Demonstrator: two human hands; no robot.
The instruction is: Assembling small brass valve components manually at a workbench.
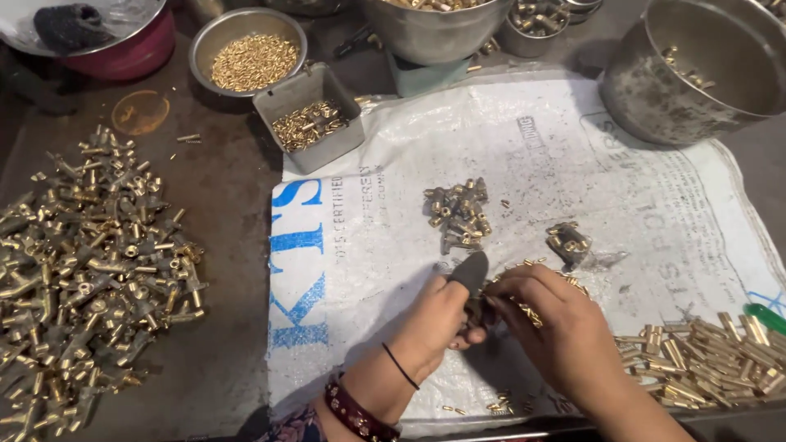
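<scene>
My left hand [438,323] and my right hand [553,331] meet at the lower middle of a white woven sack sheet [540,147]. A dark rubber cover sits on my left thumb [472,272]. Both hands pinch a small brass part [491,304] between their fingertips. Small brass pins [530,314] lie under my right fingers. A cluster of brass fittings [458,214] lies just above my hands, and a smaller clump [567,241] to its right.
A large heap of brass fittings [86,262] covers the dark table on the left; another pile [704,360] lies at lower right. A square tin [311,119] and a round bowl [250,51] hold small brass pieces. Steel pots [696,69] stand behind.
</scene>
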